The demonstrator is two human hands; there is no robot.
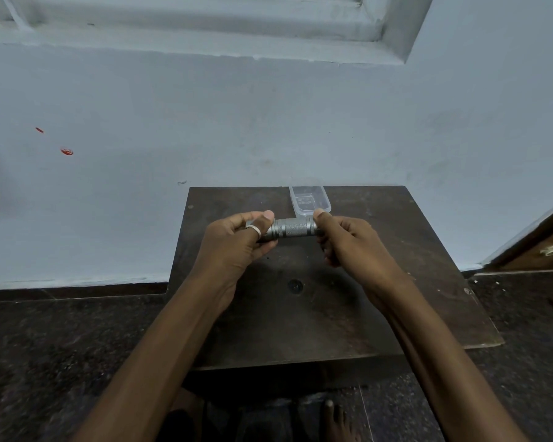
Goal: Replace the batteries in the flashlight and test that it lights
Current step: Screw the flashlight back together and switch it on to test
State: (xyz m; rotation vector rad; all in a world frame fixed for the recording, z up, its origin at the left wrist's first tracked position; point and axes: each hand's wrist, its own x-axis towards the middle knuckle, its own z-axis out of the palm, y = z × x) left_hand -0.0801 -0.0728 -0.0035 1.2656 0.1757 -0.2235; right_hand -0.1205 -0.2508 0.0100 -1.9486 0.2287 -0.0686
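The flashlight (290, 228) lies sideways above the table (396, 282), between the left hand (240, 240) and the right hand (348, 240). A container (310, 200) stands behind it, at the table's far edge.

Both flashlight (292, 228) ends inside hands (237, 242) (353, 245)

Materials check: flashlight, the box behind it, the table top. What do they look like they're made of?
Flashlight: metal, likely aluminium, matte silver; knurled grip and machined rings. Box: clear plastic, slightly glossy; the table shows through its walls. Table: probably dark-stained wood, dull and worn, with scuffs and faint grain; laminate can't be ruled out.
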